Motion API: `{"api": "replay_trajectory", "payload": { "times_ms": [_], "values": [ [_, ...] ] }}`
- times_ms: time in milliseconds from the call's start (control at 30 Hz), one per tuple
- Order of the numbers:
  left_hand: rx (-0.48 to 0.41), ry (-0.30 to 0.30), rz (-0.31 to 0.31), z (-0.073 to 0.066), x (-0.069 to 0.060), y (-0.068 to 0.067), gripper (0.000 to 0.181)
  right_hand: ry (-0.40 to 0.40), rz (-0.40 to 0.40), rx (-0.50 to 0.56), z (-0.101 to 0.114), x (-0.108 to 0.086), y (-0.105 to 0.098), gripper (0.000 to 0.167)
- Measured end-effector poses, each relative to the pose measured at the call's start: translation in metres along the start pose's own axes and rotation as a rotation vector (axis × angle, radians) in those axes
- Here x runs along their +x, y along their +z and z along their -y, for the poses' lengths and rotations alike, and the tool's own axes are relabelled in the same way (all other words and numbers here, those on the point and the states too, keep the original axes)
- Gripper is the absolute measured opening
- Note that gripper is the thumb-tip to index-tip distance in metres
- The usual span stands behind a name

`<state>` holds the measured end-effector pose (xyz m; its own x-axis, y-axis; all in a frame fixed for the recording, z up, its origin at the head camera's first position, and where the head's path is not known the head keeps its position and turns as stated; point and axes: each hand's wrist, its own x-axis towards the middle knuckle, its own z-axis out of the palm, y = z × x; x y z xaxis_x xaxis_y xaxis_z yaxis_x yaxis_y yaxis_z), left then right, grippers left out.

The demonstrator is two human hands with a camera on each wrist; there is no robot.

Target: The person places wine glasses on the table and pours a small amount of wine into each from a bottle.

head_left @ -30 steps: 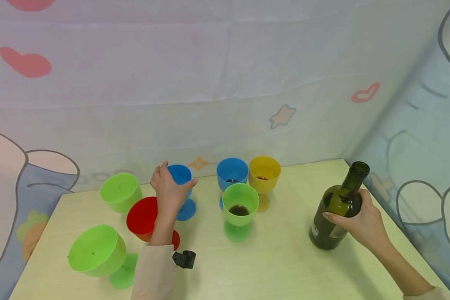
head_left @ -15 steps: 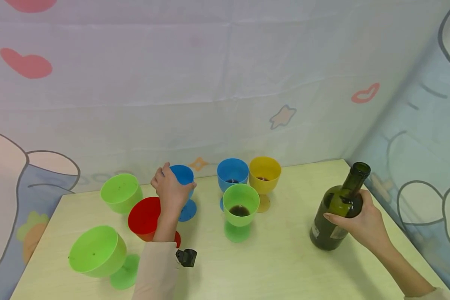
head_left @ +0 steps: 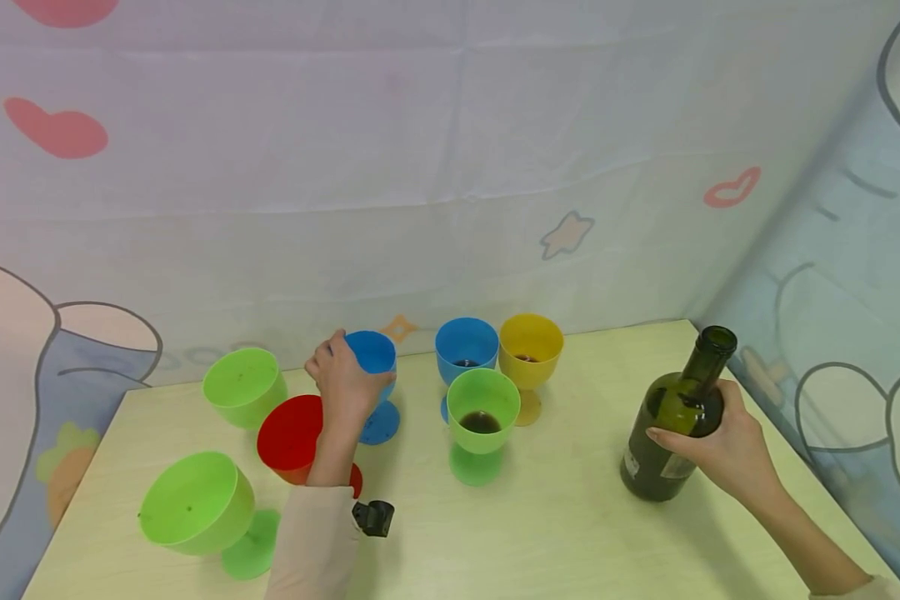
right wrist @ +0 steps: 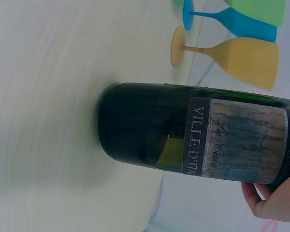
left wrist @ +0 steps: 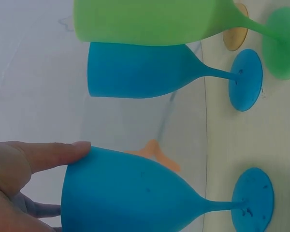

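Observation:
A blue plastic goblet [head_left: 375,350] stands at the back of the table, and my left hand [head_left: 345,390] holds it by the rim. In the left wrist view the thumb presses on the side of its bowl, with other fingers partly hidden behind the rim. On the right, my right hand [head_left: 737,450] is wrapped around the upper body of a dark green wine bottle [right wrist: 150,125]. The bottle is uncorked and nearly upright, its base at the tabletop. A red goblet [head_left: 288,433] sits just in front of my left hand, partly covered by the wrist.
Mid-table, a second blue goblet [head_left: 465,346], a yellow goblet [head_left: 532,358] and a green goblet [head_left: 487,400] hold some dark liquid. Two more green goblets stand at left, one behind [head_left: 243,392] and one in front [head_left: 202,508]. A printed cloth [head_left: 420,125] hangs behind the table.
My left hand and the blue goblet have shifted slightly to the right, toward the other blue goblet. The right hand and the bottle have stayed nearly still.

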<state>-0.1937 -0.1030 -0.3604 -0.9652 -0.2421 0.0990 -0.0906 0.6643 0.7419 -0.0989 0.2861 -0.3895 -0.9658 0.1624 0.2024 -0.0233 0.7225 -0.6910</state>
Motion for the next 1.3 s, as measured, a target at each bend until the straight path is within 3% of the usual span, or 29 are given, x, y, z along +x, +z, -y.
{"api": "replay_trajectory", "payload": {
  "times_ms": [400, 800, 967, 1300],
  "values": [
    [-0.023, 0.045, 0.033, -0.007, -0.008, -0.002, 0.082, -0.014, 0.001, -0.005, 0.0, 0.0, 0.001, 0.078],
    [-0.135, 0.086, 0.102, -0.012, -0.031, -0.01, 0.083, -0.038, -0.001, -0.026, 0.001, 0.001, 0.002, 0.079],
    [-0.181, 0.123, 0.102, -0.013, -0.041, -0.014, 0.082, -0.054, -0.012, -0.039, 0.002, 0.001, 0.002, 0.079],
    [-0.238, 0.14, 0.128, -0.011, -0.057, -0.018, 0.084, -0.068, 0.017, -0.022, 0.005, 0.001, 0.002, 0.08]
  ]
}}
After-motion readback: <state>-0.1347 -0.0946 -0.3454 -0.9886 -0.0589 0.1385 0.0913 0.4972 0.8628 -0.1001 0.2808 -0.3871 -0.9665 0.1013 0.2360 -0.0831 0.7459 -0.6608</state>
